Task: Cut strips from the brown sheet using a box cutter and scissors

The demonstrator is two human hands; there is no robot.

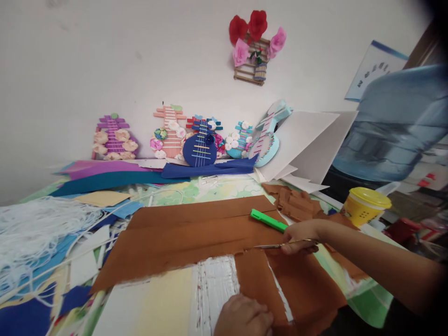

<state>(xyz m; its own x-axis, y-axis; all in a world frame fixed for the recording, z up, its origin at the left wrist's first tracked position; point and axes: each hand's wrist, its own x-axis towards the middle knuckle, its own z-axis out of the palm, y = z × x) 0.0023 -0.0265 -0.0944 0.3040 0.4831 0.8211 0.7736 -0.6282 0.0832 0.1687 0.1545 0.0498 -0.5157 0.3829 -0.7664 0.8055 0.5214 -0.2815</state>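
The left hand (244, 317) lies nearest, fingers curled, across a ridged white patch (217, 277) and a brown strip (257, 277); whether it grips anything I cannot tell. At far left sits a tangle of white cord (45, 228). Next, mid-table, the large brown sheet (196, 228) overlaps a white and yellow board (168, 298). Rightward, the right hand (301, 234) grips scissors (268, 246), blades pointing left at the sheet's lower edge, just below a green tool (268, 220). Farther right stands a yellow-lidded tub (360, 212)
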